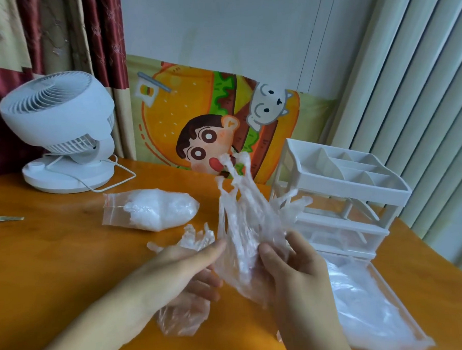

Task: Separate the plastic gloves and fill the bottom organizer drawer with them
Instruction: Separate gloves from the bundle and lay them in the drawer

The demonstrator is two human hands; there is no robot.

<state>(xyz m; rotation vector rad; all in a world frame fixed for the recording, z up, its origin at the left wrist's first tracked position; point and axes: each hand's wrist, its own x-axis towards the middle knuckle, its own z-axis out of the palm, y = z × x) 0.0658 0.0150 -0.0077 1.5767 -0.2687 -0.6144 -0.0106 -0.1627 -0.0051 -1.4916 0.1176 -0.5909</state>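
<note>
Both my hands hold a bunch of clear plastic gloves (246, 221) upright over the orange table, glove fingers pointing up. My left hand (186, 272) pinches the bunch's left edge with thumb and fingers. My right hand (294, 267) grips its right side, thumb on the front. Another crumpled glove (183, 319) lies under my left hand. The white organizer (339, 196) stands at the right. Its bottom drawer (391, 287) is pulled out toward me and holds a layer of clear gloves (362, 306). A zip bag with more gloves (152, 210) lies behind my hands.
A white desk fan (61, 129) with its cord stands at the back left of the table (56, 261). Scissor tips (4, 218) show at the left edge. A cartoon cushion (209, 117) leans against the wall behind. White blinds hang at the right.
</note>
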